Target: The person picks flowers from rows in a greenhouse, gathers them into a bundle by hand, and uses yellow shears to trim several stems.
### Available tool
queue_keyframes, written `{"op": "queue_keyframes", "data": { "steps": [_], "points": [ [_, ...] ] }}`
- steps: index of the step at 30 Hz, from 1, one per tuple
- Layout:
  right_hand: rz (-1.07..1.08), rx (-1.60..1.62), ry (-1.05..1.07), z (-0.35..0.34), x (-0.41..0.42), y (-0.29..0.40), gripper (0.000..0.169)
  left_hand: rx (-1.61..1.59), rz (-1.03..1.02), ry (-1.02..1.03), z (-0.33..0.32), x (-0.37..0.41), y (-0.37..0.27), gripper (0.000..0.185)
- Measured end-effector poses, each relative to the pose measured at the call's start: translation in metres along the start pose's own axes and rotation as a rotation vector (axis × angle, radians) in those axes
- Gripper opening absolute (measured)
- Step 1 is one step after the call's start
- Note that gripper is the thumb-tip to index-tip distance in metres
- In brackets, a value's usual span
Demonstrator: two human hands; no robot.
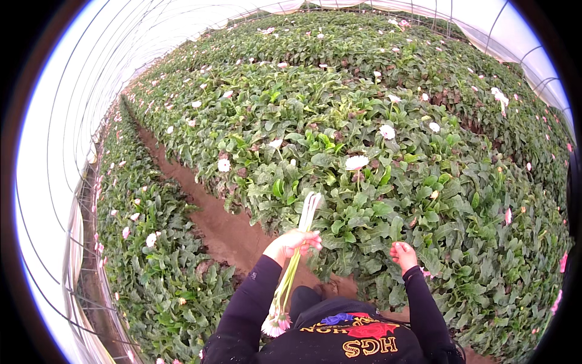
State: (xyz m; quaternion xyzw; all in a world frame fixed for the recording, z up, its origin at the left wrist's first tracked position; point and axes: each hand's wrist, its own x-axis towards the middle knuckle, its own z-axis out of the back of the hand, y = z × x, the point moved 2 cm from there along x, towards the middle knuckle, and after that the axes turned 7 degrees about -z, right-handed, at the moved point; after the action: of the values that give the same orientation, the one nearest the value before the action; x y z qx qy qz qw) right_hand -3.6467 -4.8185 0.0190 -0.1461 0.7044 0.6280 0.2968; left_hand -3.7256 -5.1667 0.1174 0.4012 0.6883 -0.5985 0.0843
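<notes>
My left hand (pixel 294 245) is closed around a small bunch of cut gerberas (pixel 291 273). Their pale stem ends (pixel 310 209) point up and away from me. The pink and white flower heads (pixel 276 322) hang down beside my black top. To the right, my right hand (pixel 403 255) has its fingers curled together just above the gerbera leaves (pixel 373 248). A leaf (pixel 396 227) stands right at its fingertips, and no flower shows in that hand. Ahead of both hands, a white gerbera (pixel 356 163) rises on its stem from the foliage.
A bare soil path (pixel 218 227) runs between the plant rows on my left. More white gerberas (pixel 387 132) stand across the bed, with pink ones (pixel 508 216) at the right. Plastic sheeting (pixel 75 255) and thin metal hoops (pixel 495 27) of a tunnel greenhouse enclose the beds.
</notes>
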Motion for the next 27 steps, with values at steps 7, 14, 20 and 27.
{"op": "queue_keyframes", "data": {
  "steps": [7,14,20,27],
  "points": [
    [-0.021,0.118,-0.147,-0.031,0.043,-0.009,0.019,0.025,0.164,0.149,0.044,0.106,-0.054,0.022],
    [-0.007,0.135,-0.350,-0.103,0.083,-0.011,0.017,0.149,0.321,0.358,0.067,0.250,-0.092,0.025],
    [0.244,0.001,-0.557,-0.147,0.123,0.018,0.015,0.237,0.310,0.330,0.065,0.335,-0.088,0.030],
    [0.347,-0.051,-0.638,-0.129,0.223,0.060,0.017,0.142,0.293,0.448,0.019,0.382,-0.065,0.021]
  ]
}}
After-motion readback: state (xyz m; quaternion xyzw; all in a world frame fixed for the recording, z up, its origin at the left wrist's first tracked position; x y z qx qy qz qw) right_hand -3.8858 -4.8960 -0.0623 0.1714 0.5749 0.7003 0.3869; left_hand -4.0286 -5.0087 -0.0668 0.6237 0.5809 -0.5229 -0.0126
